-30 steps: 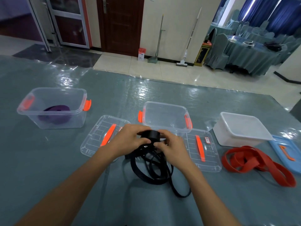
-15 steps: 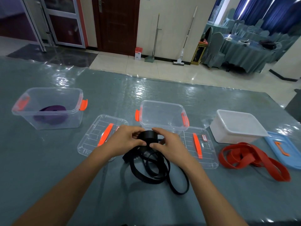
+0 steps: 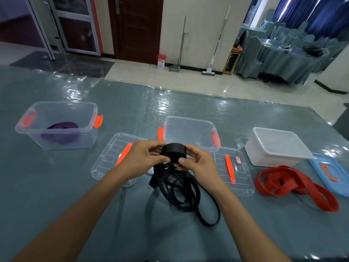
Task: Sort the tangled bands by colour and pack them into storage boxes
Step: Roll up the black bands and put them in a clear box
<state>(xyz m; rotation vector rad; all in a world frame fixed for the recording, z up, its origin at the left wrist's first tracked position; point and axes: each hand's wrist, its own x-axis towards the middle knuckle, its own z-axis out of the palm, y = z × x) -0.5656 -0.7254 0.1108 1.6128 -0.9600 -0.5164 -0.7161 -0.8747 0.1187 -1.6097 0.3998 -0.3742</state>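
Note:
A black band lies in loose loops on the table, its upper end wound into a tight roll. My left hand and my right hand pinch that roll from either side just above the table. Behind the roll stands a clear box with orange latches. A second clear box at the left holds a purple band. Red bands lie tangled at the right, in front of a white box.
Two clear lids with orange handles lie flat, one lid under my left wrist and the other lid right of my right hand. A blue lid rests at the far right. The table's far edge borders tiled floor.
The roll of black band in my hands has grown wider and sits slightly higher. Less of the band lies loose on the table.

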